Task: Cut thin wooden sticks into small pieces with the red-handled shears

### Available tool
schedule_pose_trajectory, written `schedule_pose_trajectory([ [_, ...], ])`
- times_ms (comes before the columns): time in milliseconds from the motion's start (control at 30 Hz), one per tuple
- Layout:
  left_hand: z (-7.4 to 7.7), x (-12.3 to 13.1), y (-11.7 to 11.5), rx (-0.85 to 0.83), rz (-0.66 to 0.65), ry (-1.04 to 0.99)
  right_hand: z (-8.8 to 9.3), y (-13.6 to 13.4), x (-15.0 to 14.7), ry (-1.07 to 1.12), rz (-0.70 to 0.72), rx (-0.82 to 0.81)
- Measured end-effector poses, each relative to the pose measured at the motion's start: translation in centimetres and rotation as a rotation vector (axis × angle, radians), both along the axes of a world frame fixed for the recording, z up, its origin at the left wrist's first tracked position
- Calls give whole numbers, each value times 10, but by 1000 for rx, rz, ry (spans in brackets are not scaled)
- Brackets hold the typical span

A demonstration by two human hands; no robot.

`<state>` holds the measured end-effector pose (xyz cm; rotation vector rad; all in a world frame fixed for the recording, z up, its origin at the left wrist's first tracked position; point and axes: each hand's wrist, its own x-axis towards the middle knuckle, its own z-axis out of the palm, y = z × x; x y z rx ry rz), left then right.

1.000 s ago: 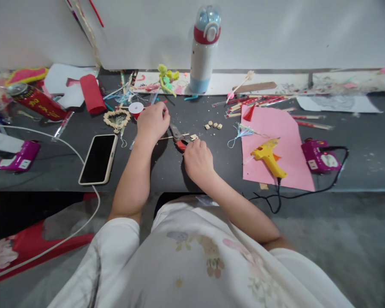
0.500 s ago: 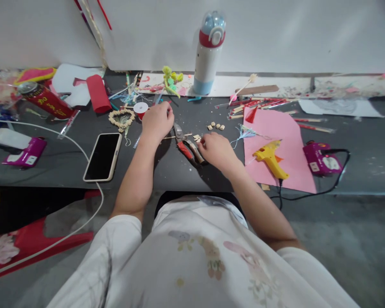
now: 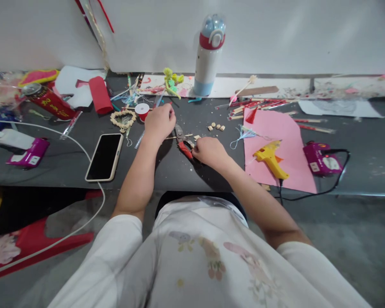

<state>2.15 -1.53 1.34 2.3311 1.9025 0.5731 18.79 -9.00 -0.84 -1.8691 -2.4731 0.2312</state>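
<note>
My left hand (image 3: pixel 159 121) rests on the dark table (image 3: pixel 179 171) with its fingers curled over the end of a thin wooden stick (image 3: pixel 173 137). My right hand (image 3: pixel 209 151) is closed over the handles of red-handled shears (image 3: pixel 181 140), whose blades point toward the stick. Small cut wooden pieces (image 3: pixel 216 126) lie just beyond the right hand. A red ribbon spool (image 3: pixel 142 110) and a woven straw ring (image 3: pixel 123 118) sit left of the left hand.
A phone (image 3: pixel 104 156) lies left of my arms with a white cable. A pink sheet (image 3: pixel 277 145) carries a yellow glue gun (image 3: pixel 270 158); purple power strips (image 3: pixel 319 157) flank the table. A water bottle (image 3: pixel 208 55) stands by the wall, a red can (image 3: pixel 48 102) far left.
My right hand let go of the shears, slid right to the small wooden pieces, then came back onto the handles. The left hand stayed on the stick.
</note>
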Motion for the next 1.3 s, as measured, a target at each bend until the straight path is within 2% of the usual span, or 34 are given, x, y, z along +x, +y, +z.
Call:
schedule_pose_trajectory([
  [133,1,1,0,31,4,-17,4,2,4,64,-6,30],
  [267,5,4,-3,100,23,-128,10,9,17,182,-109,-40],
  [433,5,10,-6,147,-9,-330,14,26,30,346,-243,37],
  [533,-3,19,-5,-8,-126,-506,12,37,34,469,-288,75],
  [633,-13,29,-6,-240,-233,-833,9,43,33,533,-290,117],
  [700,-18,36,-6,-357,-222,-990,6,45,32,538,-279,150],
  [800,-22,41,-7,-484,-147,-1105,2,48,32,514,-234,194],
  [900,-25,43,-7,-503,-111,-1156,0,53,33,496,-203,201],
  [1100,-28,42,-4,-532,-112,-1300,-3,60,35,516,-152,41],
  [1300,-28,45,-6,-554,-122,-1290,-4,58,38,503,-44,-67],
])
